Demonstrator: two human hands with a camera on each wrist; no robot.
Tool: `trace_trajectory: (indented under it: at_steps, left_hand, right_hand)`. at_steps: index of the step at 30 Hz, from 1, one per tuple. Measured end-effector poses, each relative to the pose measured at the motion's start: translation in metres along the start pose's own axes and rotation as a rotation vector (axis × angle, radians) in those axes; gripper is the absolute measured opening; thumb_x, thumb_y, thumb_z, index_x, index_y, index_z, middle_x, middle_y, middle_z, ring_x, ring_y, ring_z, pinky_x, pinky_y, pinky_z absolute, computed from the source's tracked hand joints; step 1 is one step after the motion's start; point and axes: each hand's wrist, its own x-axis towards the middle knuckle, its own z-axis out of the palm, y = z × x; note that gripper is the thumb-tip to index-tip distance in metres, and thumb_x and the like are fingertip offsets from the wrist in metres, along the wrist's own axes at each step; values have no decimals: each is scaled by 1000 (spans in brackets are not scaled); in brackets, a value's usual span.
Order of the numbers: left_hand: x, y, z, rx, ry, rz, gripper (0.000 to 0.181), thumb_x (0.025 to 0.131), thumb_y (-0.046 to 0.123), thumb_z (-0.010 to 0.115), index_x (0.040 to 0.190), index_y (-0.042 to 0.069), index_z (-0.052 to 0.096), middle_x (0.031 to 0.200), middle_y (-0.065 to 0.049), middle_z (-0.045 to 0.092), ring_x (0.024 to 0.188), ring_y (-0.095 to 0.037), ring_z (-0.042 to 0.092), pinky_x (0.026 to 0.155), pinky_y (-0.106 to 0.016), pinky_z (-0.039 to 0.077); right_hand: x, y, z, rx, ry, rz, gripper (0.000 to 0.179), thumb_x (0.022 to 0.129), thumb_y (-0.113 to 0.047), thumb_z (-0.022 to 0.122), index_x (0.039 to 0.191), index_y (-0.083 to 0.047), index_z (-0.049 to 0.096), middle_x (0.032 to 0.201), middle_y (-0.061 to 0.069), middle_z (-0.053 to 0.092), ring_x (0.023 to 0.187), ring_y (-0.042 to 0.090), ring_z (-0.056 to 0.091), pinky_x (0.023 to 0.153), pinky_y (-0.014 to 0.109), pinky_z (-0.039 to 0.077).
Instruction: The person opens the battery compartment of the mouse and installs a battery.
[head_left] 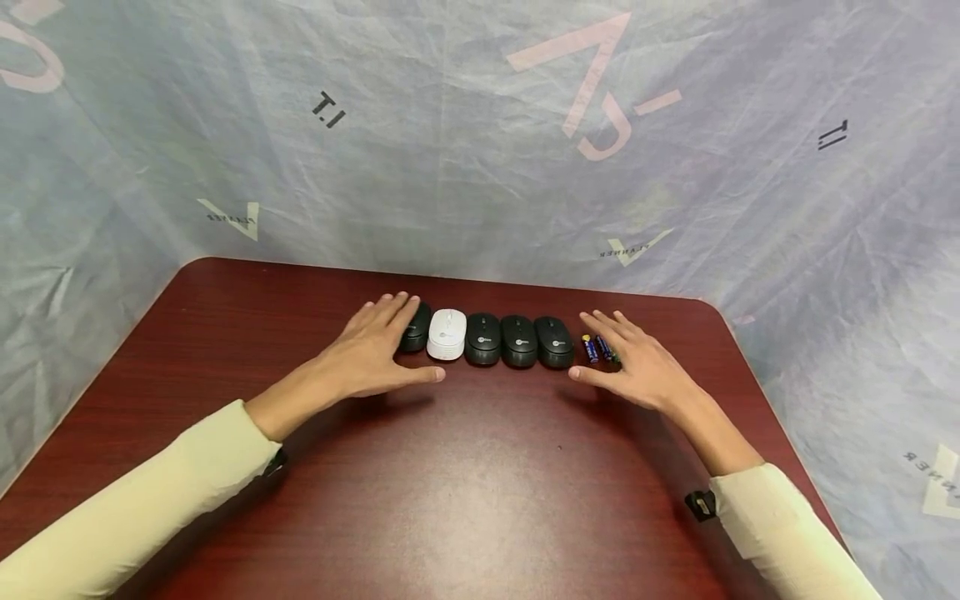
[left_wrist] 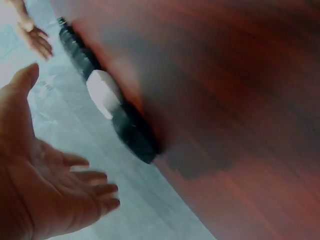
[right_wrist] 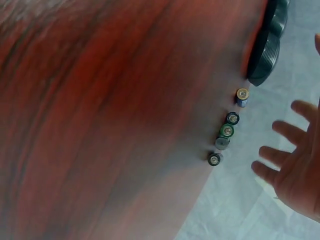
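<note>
Mice lie in a row between the spread fingers of the left hand and right hand, batteries near the right fingertips, so a light touch should avoid scattering them.

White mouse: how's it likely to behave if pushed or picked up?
Lifted, the white mouse should stay stiff: it looks like hard plastic. Pushed, it probably slides rather than tips, sitting low and wide on the table. A sideways push may also move the black mice close on both sides.
</note>
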Motion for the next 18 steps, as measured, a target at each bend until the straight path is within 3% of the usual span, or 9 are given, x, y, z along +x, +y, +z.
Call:
trace_trajectory:
  at_steps: [5, 11, 18]
  left_hand:
    - [10, 14, 3, 45, -28, 141, 123, 98, 81, 68, 181, 8, 17, 189, -18, 19, 177, -42, 15, 148, -58, 11]
    - [22, 29, 9, 68, -45, 288, 94, 114, 65, 54, 180, 6, 22, 188, -18, 23, 177, -39, 21, 147, -57, 14]
    - [33, 56, 23, 73, -114, 346, 83, 119, 56, 46, 180, 4, 23, 188, -21, 23, 177, -39, 19, 148, -54, 14]
  right_hand:
    - [-2, 0, 8, 75, -54, -49, 103, 100, -71, 75, 181, -25, 30, 188, 11, 30, 177, 46, 13, 139, 77, 21]
    - [-7, 0, 11, 67, -92, -97, 106, 102, -69, 73, 182, -20, 23, 190, 6, 23, 178, 41, 12, 140, 75, 19]
    - [-9, -1, 14, 42, -114, -126, 102, 106, -66, 70, 182, -17, 23, 191, 9, 16, 178, 43, 11, 141, 75, 18]
